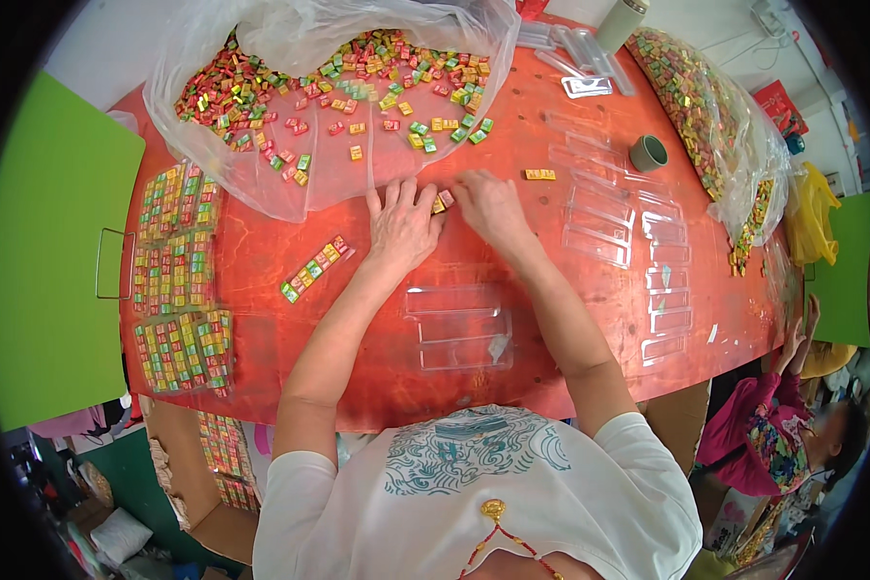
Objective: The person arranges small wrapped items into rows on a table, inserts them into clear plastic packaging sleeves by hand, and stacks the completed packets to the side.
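Small wrapped candies (442, 201) form a short row on the red table, between my two hands. My left hand (403, 227) lies over the table with some fingers stretched forward, its thumb and forefinger closed about the near left side of the row. From the right, my right hand (493, 205) reaches in with bent fingers, the tips at the row's right end; the exact grip is partly hidden. A longer, slanted candy strip (315, 270) of mixed colours lies left of my left forearm. Another short candy row (539, 175) rests to the right of my right hand.
A clear plastic bag (304, 179) spills loose candies at the far left. Filled candy packs (176, 271) line the left edge. Clear trays (459, 329) lie near me, more at right (597, 222). A green cup (649, 153) stands by a bulging candy bag (691, 106). Another person (778, 425) sits right.
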Tool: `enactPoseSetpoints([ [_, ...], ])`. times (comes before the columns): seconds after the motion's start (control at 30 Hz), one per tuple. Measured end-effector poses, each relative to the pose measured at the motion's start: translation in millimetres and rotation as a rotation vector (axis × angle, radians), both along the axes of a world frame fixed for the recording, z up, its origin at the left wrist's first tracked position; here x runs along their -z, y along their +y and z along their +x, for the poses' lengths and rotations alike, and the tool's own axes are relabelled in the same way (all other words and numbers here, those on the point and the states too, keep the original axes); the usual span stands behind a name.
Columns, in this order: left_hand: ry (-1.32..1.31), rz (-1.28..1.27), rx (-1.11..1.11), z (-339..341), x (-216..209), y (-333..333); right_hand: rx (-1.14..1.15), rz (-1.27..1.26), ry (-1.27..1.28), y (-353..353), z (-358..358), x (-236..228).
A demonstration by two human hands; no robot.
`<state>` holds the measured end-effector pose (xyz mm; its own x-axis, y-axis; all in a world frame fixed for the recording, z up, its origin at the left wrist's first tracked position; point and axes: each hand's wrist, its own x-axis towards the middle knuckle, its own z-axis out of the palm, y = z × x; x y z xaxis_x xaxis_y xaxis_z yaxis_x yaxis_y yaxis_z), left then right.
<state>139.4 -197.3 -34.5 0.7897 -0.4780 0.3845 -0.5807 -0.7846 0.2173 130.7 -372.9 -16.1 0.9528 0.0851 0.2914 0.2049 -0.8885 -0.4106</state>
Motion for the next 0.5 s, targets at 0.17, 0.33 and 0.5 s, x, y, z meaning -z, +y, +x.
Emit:
enactPoseSetpoints([
  [0.17, -0.027, -0.039, -0.052, 5, 1, -9, 0.006, 0.067, 0.007, -21, -19, -7],
  [0.33, -0.071, -0.051, -0.016, 8, 2, -11, -0.088, -0.070, 0.086, -14, -20, 1],
  [0.5, -0.024, -0.014, -0.013, 6, 0, -12, -0.107, -0.026, 0.008, -13, -7, 2],
])
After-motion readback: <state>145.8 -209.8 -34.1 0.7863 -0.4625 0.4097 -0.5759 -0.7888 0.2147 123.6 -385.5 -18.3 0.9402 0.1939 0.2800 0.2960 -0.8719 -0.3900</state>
